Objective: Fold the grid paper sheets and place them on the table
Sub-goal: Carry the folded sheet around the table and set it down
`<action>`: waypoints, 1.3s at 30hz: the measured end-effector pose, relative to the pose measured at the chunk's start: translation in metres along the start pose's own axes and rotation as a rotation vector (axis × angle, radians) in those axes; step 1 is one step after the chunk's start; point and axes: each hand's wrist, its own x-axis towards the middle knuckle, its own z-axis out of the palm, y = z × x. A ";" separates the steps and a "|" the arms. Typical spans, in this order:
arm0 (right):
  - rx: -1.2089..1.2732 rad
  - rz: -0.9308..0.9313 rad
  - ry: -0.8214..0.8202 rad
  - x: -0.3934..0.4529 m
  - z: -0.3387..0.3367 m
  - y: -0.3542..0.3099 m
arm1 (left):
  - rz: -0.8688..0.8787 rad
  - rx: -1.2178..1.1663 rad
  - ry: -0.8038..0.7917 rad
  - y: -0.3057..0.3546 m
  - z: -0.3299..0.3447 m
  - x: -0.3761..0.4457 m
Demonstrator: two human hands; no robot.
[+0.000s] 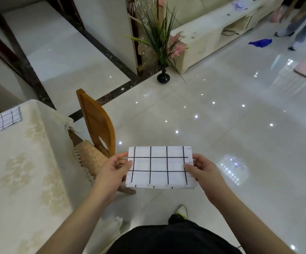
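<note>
A folded white sheet of grid paper (159, 167) with black lines is held flat in the air in front of me, above the floor. My left hand (112, 171) pinches its left edge and my right hand (202, 170) pinches its right edge, thumbs on top. Another grid paper sheet (2, 121) lies at the far left on the table (25, 171), which has a cream patterned cloth. The held sheet is to the right of the table, not over it.
A wooden chair (97, 125) with a cushioned seat stands tucked at the table's right side. A black vase with a green plant (163, 77) sits on the glossy tiled floor ahead. A cream low cabinet (212, 37) and a person's legs (295, 24) are at the far right.
</note>
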 end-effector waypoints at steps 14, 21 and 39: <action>-0.062 0.016 -0.164 0.163 -0.028 -0.085 | 0.007 -0.103 0.154 0.059 0.048 0.103; -0.184 0.033 -0.239 0.254 0.016 -0.121 | -0.001 -0.160 0.231 0.081 0.024 0.184; -0.301 -0.036 -0.496 0.464 0.150 -0.247 | -0.012 -0.257 0.485 0.176 -0.045 0.336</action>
